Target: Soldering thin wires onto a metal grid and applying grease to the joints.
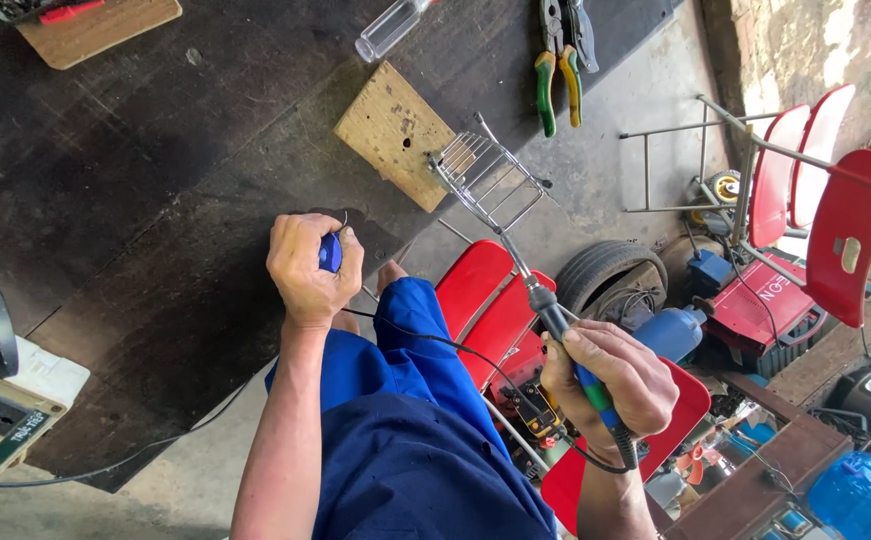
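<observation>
My left hand (311,268) is closed around a small blue object (331,252) with a thin wire sticking out, held at the edge of the dark worktable (136,170). My right hand (611,385) grips a soldering iron (546,310) by its blue and green handle; its metal shaft points up toward a wire rack stand (491,180) next to a wooden block (394,132). A black cord (436,345) runs from the iron across my blue trouser knee (406,350).
Green and yellow handled pliers (559,75) and a clear plastic bottle (391,28) lie at the table's far side. A white electrical box (6,410) sits at left. Red plastic chairs (846,230), a tyre (611,275) and a red machine (756,305) stand on the floor at right.
</observation>
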